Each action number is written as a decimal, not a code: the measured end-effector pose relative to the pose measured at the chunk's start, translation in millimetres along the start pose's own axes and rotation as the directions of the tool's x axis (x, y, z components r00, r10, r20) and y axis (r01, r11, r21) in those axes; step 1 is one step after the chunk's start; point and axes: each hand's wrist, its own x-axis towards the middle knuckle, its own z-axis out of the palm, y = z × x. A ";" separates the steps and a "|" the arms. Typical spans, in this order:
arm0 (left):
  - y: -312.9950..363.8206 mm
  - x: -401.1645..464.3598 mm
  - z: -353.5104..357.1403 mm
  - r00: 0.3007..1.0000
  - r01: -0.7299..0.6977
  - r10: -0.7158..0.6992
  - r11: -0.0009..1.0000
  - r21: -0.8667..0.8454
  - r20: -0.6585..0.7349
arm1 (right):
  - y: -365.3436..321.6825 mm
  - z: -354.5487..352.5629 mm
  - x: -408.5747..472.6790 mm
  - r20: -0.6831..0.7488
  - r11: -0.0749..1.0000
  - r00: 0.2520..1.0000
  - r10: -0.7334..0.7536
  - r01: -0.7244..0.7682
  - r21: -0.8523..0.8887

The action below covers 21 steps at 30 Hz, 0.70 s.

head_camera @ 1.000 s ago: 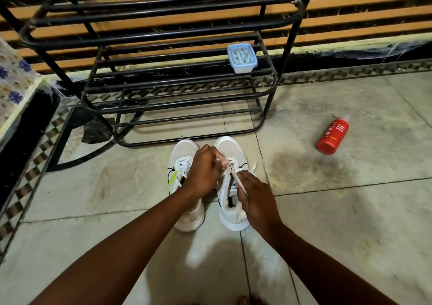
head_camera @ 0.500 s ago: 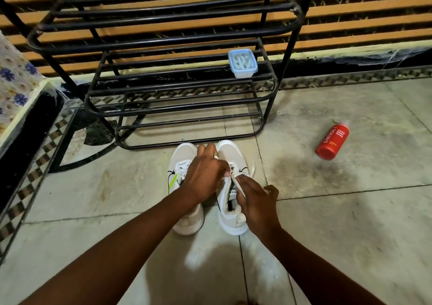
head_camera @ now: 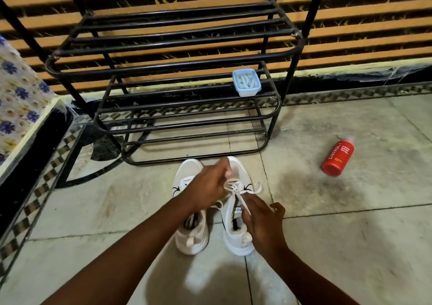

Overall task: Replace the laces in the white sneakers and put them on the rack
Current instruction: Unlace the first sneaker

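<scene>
A: Sneakers (head_camera: 211, 208), head view: white pair on the floor (head_camera: 350, 246), toes toward the rack (head_camera: 187, 103), which stands just beyond both hands. Side by side so both can be reached from one crouch, probably.

B: Hands?

A: Left hand (head_camera: 205, 187) is over the laced front of the right sneaker (head_camera: 236, 220), fingers curled; blurred, but it looks pinched on the lace (head_camera: 233, 187) near the eyelets. Right hand (head_camera: 261, 222) is at that shoe's collar, thumb and fingers closed on the strand running back toward the person. One hand pins the crossings while the other takes slack, I'd judge.

B: Left sneaker (head_camera: 190, 213)?

A: Under the left wrist, touching nothing I can see. Lacing there partly hidden by the arm.

B: Other stuff?

A: Small blue-rimmed tub (head_camera: 246, 82) on a rack shelf, well beyond the hands, pale bits inside, can't tell what. Red bottle (head_camera: 337, 156) lying on the floor, well off to the right of the right hand.

B: Stage?

A: Lacing the right shoe, upper eyelets likely left. Racking not yet done.
</scene>
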 end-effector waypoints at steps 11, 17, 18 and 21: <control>-18.7 -2.4 10.4 0.993 -0.085 0.033 0.857 0.509 0.110 | 1.4 -0.5 -0.5 0.001 0.999 1.000 -0.026 0.026 -0.032; -5.4 -10.6 12.1 0.997 0.075 -0.080 0.815 -0.575 0.017 | 0.5 -0.5 -0.7 0.043 0.998 0.997 0.057 -0.058 0.010; 0.7 -10.8 11.0 0.990 0.100 -0.143 0.735 -0.670 -0.009 | 0.0 -0.9 -0.8 0.060 0.998 0.996 0.066 -0.067 0.012; 3.9 -6.8 2.2 0.965 0.043 -0.183 0.814 -0.579 -0.186 | -2.1 -3.0 -0.2 0.063 0.998 0.996 0.063 -0.065 0.027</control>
